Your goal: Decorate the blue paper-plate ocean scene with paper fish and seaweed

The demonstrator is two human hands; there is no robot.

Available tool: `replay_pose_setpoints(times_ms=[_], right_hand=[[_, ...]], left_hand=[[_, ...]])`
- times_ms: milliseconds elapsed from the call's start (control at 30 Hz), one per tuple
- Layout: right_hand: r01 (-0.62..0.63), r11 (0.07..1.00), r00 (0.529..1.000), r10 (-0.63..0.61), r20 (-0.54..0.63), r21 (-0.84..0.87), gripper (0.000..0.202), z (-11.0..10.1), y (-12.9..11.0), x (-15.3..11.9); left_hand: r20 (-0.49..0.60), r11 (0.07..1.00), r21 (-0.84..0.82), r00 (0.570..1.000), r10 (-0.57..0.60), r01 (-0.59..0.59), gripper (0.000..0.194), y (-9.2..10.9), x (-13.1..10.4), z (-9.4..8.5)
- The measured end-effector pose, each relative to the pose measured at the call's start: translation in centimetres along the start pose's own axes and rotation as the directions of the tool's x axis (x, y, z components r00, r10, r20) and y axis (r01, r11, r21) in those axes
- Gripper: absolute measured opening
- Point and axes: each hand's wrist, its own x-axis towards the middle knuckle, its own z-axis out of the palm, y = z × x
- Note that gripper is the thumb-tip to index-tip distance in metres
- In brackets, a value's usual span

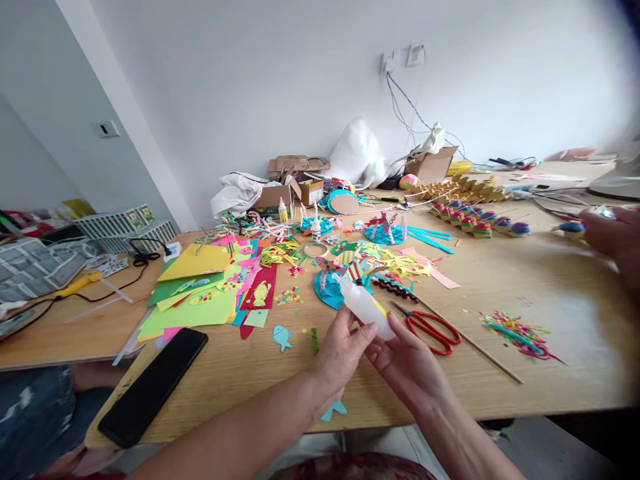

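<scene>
A white squeeze bottle of glue (361,305) is held in front of me, tilted, its nozzle pointing up and to the left. My left hand (345,343) grips it from the left side, fingers closed round it. On the other side my right hand (407,363) also has its fingers on the bottle's lower end. Just behind the nozzle stands a blue round base (327,290) with paper fish on it, partly hidden. Red-handled scissors (434,328) lie right of my hands, near a thin wooden stick (487,357). A blue paper fish (281,337) lies to the left.
A black phone (154,387) lies at the front left, by stacked coloured paper (193,303). Paper shreds (520,333) lie right. Farther back are decorated blue bases (386,231), egg cartons (457,190) and a cardboard box (431,163). Another person's hand (613,237) is at the right edge.
</scene>
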Motion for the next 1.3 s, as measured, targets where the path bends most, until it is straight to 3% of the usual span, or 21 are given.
replay_pose_setpoints(times_ms=[167,333,433,533,700,800,900,1000,1067,1167,1300], right_hand=[[-0.056,0.997,0.997,0.058,0.041,-0.049,0.014,-0.4,0.8,-0.1],[0.002,0.91,0.998,0.023,0.055,-0.414,0.032,-1.1,0.7,-0.1],[0.169,0.659,0.985,-0.141,0.101,-0.733,0.043,-1.1,-0.2,-0.4],[0.356,0.331,0.904,-0.359,0.233,-0.874,0.043,-0.1,-1.6,-1.1],[0.442,-0.026,0.831,-0.363,0.42,-0.897,0.034,2.0,-2.2,-1.7],[0.436,-0.18,0.802,-0.366,0.472,-0.881,0.025,2.4,-1.9,-1.7],[0.417,-0.218,0.792,-0.39,0.471,-0.882,0.027,2.4,-2.3,-1.9],[0.395,-0.177,0.787,-0.441,0.431,-0.902,0.033,2.3,-4.3,-1.9],[0.357,-0.181,0.788,-0.469,0.399,-0.916,0.035,2.2,-6.3,-1.5],[0.291,-0.209,0.764,-0.537,0.358,-0.934,0.039,1.5,-9.5,-0.2],[0.22,-0.243,0.72,-0.612,0.326,-0.945,0.04,-0.5,-12.9,2.3]], left_hand=[[-0.072,0.999,0.035,0.997,-0.032,0.035,0.036,-0.7,0.4,-0.3],[-0.054,0.998,0.056,0.998,0.03,-0.026,0.038,-0.3,0.7,-1.1],[-0.043,0.996,0.086,0.998,0.043,-0.039,0.042,0.0,0.7,-1.6],[-0.002,0.992,0.122,0.999,0.041,-0.04,0.042,0.2,0.6,-2.1],[0.037,0.963,0.266,0.999,0.031,-0.039,0.039,-0.1,0.2,-2.0],[0.052,0.935,0.344,0.996,0.076,-0.089,0.033,-0.3,0.1,-1.7],[0.112,0.922,0.376,0.993,0.048,-0.087,0.038,-0.2,0.0,-1.8],[0.098,0.862,0.505,0.989,-0.115,0.05,0.05,0.7,-0.7,-2.6],[0.092,0.786,0.606,0.971,-0.222,0.122,0.041,1.7,-1.5,-3.3],[0.224,0.674,0.739,0.94,-0.258,0.009,0.024,3.5,-3.3,-4.2],[0.348,0.492,0.836,0.929,-0.129,-0.245,0.016,4.9,-5.5,-5.6]])
